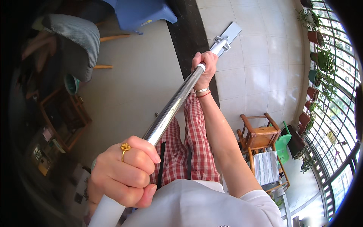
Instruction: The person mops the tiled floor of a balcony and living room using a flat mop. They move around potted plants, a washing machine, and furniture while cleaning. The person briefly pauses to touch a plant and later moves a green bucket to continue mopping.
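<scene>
Both of my hands grip the pole of a flat mop [172, 106], which runs slantwise from the lower left to the upper right. Close to me, my left hand [123, 168], with a gold flower ring, is closed around the pole just above its white grip. Farther down, my right hand [206, 66] wraps the pole near a white collar; a bangle and a red string circle that wrist. Beyond it, the mop's pale flat head [233, 31] lies on the light floor tiles [261, 49], past a dark stone strip [189, 34].
Wooden chairs [263, 132], one draped with a striped cloth, and a green plastic chair [283, 145] stand to the right. Potted plants [315, 38] line the barred window. At the left are a grey upholstered chair [77, 36], a blue plastic stool [143, 15] and a wooden-framed piece of furniture [66, 119].
</scene>
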